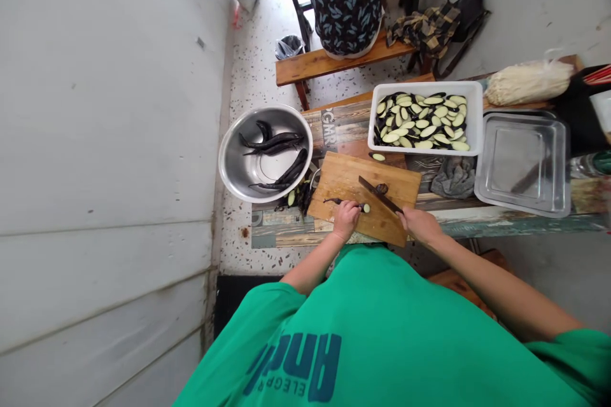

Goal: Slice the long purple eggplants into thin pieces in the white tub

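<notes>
My left hand is closed around a dark purple eggplant, pressing it on the wooden cutting board. The stem end points left and a pale cut face shows on the right. In my right hand is the handle of a knife, its blade slanting over the board just right of the cut face. A small dark piece lies beside the blade. One eggplant slice sits beyond the board's far edge. Many more oval slices fill a white plastic tub.
A steel basin with several whole eggplants stands at the left, with trimmings beside it. To the right are a grey cloth, a clear lid and a bagged pale bundle. Another person sits on a bench opposite.
</notes>
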Motion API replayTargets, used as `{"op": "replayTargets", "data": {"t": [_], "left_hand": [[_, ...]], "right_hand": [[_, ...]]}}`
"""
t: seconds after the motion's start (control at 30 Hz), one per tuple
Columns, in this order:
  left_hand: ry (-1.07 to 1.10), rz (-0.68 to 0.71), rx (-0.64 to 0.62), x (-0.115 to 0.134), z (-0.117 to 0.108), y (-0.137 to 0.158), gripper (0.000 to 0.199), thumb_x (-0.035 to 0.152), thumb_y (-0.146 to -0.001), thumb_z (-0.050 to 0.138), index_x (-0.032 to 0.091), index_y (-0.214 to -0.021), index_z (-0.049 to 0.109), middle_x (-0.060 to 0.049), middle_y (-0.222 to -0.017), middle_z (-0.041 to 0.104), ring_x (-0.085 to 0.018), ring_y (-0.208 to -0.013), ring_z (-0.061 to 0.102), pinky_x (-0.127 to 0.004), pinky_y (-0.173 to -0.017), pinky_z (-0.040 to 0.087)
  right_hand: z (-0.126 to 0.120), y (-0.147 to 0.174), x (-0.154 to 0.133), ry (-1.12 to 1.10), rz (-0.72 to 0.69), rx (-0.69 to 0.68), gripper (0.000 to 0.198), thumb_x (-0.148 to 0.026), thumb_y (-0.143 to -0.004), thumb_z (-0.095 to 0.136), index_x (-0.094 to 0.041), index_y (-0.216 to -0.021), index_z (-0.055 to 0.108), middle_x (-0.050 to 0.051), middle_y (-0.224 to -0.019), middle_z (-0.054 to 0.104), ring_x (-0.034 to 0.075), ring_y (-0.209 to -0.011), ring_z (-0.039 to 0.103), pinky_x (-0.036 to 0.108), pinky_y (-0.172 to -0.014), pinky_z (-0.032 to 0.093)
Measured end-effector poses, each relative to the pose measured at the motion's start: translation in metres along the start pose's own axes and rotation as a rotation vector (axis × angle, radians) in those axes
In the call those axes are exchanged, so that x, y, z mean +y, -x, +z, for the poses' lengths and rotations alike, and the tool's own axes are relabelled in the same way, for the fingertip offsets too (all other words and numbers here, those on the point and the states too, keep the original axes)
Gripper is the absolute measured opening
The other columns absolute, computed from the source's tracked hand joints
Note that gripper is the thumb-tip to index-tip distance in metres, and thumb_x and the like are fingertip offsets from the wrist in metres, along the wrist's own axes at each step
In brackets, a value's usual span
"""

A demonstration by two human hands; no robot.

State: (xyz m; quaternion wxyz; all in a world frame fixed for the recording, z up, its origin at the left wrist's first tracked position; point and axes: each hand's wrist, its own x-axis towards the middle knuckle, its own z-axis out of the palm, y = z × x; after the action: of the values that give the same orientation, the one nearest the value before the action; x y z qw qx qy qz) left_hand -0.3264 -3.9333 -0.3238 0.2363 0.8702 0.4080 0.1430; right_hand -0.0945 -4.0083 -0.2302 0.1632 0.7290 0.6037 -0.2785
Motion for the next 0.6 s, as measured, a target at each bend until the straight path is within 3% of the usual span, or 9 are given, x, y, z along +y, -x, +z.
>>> {"op": "replayTargets", "data": {"t": [0.13, 0.27, 0.37, 0.6], "left_hand": [[-0.060, 0.015, -0.022, 0.004, -0.002, 0.002, 0.027, 0.026, -0.097, 0.044, 0.019, -0.083, 0.066, -0.008, -0.109, 0.066, -0.021, -0.105, 0.053, -0.038, -0.090, 0.042], [-0.054, -0.022, -0.053, 0.006, 0.000, 0.006, 0.018, 0.026, -0.094, 0.050, 0.020, -0.095, 0.067, -0.008, -0.107, 0.065, -0.021, -0.101, 0.055, -0.038, -0.090, 0.041], [-0.026, -0.051, -0.006, 0.007, 0.003, 0.007, 0.018, 0.026, -0.092, 0.053, 0.020, -0.103, 0.066, -0.009, -0.109, 0.063, -0.022, -0.102, 0.054, -0.038, -0.091, 0.042], [0.003, 0.092, -0.012, 0.003, 0.009, 0.003, 0.030, 0.024, -0.098, 0.040, 0.018, -0.086, 0.066, -0.009, -0.103, 0.065, -0.019, -0.093, 0.055, -0.034, -0.086, 0.045]], "right_hand": [[0.001, 0.019, -0.006, -0.022, -0.002, 0.022, 0.043, -0.043, -0.098, 0.026, -0.016, -0.103, 0.059, 0.014, -0.091, 0.071, 0.022, -0.080, 0.067, 0.028, -0.066, 0.039], [0.005, 0.038, -0.007, -0.016, -0.055, 0.029, 0.040, -0.041, -0.098, 0.027, -0.016, -0.100, 0.058, 0.013, -0.090, 0.071, 0.023, -0.079, 0.068, 0.027, -0.062, 0.038], [0.010, 0.047, -0.007, -0.031, -0.049, 0.022, 0.037, -0.039, -0.098, 0.028, -0.016, -0.100, 0.058, 0.013, -0.090, 0.072, 0.024, -0.080, 0.068, 0.028, -0.061, 0.038], [0.020, 0.064, -0.008, -0.040, -0.064, 0.034, 0.037, -0.037, -0.098, 0.028, -0.017, -0.098, 0.058, 0.012, -0.090, 0.071, 0.022, -0.079, 0.068, 0.027, -0.061, 0.038]]}}
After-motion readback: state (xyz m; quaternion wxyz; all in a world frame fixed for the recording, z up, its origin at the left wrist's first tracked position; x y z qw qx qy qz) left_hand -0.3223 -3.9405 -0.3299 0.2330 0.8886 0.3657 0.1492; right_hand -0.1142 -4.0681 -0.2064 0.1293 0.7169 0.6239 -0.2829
